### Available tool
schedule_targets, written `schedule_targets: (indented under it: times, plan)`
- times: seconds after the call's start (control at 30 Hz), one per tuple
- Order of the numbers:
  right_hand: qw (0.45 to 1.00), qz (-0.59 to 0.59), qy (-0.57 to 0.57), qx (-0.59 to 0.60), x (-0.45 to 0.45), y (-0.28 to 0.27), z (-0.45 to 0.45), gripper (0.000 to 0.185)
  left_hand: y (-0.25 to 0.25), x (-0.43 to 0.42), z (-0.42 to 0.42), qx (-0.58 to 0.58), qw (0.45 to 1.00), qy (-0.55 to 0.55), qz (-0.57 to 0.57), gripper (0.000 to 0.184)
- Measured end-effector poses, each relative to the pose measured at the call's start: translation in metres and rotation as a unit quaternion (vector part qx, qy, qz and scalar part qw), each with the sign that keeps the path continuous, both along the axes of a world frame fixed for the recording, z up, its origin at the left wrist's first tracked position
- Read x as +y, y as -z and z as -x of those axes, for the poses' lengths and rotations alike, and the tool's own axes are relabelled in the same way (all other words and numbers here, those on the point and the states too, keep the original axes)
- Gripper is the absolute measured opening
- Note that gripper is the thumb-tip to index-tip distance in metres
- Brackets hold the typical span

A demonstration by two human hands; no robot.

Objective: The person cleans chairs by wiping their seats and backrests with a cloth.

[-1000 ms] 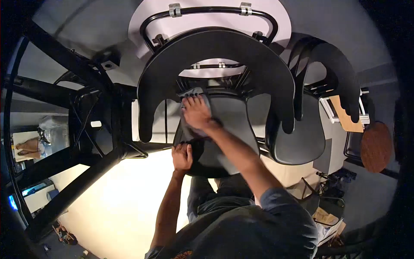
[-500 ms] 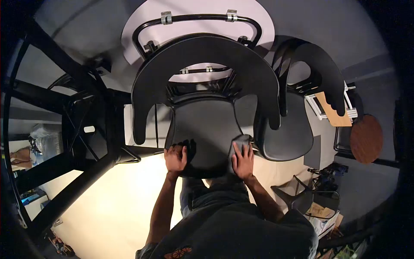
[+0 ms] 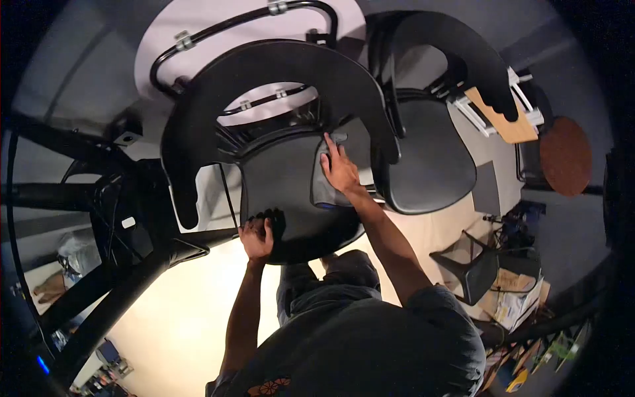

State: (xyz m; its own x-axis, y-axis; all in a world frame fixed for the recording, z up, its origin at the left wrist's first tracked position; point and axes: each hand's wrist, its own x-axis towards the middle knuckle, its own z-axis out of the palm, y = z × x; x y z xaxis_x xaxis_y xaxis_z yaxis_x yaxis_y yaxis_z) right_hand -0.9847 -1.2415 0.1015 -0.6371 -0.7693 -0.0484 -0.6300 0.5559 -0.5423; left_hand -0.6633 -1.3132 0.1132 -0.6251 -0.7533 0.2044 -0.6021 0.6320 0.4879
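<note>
A black chair [image 3: 284, 175] with a smooth seat and a wide curved backrest stands in front of me. My left hand [image 3: 256, 239] holds the seat's front left edge, its fingers curled and thumb apart. Farther up, on the right part of the seat, my right hand [image 3: 340, 171] lies with fingers stretched out on a dark grey cloth [image 3: 322, 188]. The cloth is spread beneath that hand, and a bit of it shows past the fingertips.
A second black chair [image 3: 430, 155] stands close on the right. Behind is a round pale tabletop [image 3: 155, 49] with a black tube frame. A black frame [image 3: 126, 284] stands left; a white folding stool [image 3: 506, 116] and round brown top [image 3: 565, 157] are at right.
My right hand has moved with the cloth from the seat's front right corner toward the backrest. My left hand stays at the front left edge. The view has turned somewhat.
</note>
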Motion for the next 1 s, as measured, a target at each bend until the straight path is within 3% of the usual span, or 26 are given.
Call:
schedule_targets:
  times: [0.13,0.2,0.27,0.4,0.5,0.6,0.7,0.73,0.83,0.9,0.97,1.0]
  plan:
    - [0.994,-0.090,0.040,-0.041,0.067,-0.024,-0.026,0.064,-0.001,-0.001,0.001,0.000,1.000,0.014,0.009,0.025]
    - [0.993,-0.004,0.081,0.080,0.112,-0.010,-0.050,0.063,-0.003,0.000,0.004,0.001,1.000,0.010,0.017,0.029]
    - [0.969,0.124,0.212,-0.034,0.142,0.002,-0.081,0.059,-0.002,-0.003,0.005,-0.005,1.000,0.016,0.014,0.030]
    - [0.800,0.292,0.451,-0.268,0.145,0.009,-0.140,0.056,0.001,-0.001,0.003,-0.033,0.999,0.020,0.003,0.037]
    - [0.643,0.377,0.528,-0.407,0.137,0.007,-0.145,0.055,-0.001,0.002,0.006,-0.005,1.000,0.014,0.003,0.040]
    - [0.523,0.392,0.513,-0.556,0.156,0.034,-0.112,0.054,0.002,-0.004,0.003,-0.003,1.000,0.020,0.005,0.042]
    - [0.435,0.339,0.390,-0.737,0.182,0.084,-0.077,0.054,0.010,-0.004,0.000,-0.014,1.000,0.020,0.007,0.043]
    - [0.432,0.344,0.394,-0.735,0.180,0.080,-0.063,0.054,0.013,-0.005,0.001,-0.015,1.000,0.023,0.008,0.043]
    - [0.669,-0.002,0.294,-0.682,0.166,0.006,-0.017,0.049,0.016,-0.002,0.001,-0.016,1.000,0.020,0.001,0.044]
    - [0.705,-0.108,0.257,-0.652,0.165,0.002,-0.033,0.048,0.012,-0.008,-0.007,-0.033,0.999,0.042,0.004,0.044]
    - [0.599,0.093,0.407,-0.683,0.165,0.008,-0.059,0.047,0.019,-0.013,-0.010,-0.045,0.998,0.039,0.014,0.046]
    - [0.564,0.148,0.427,-0.691,0.170,0.016,-0.065,0.046,0.024,-0.012,-0.010,-0.049,0.998,0.034,0.019,0.046]
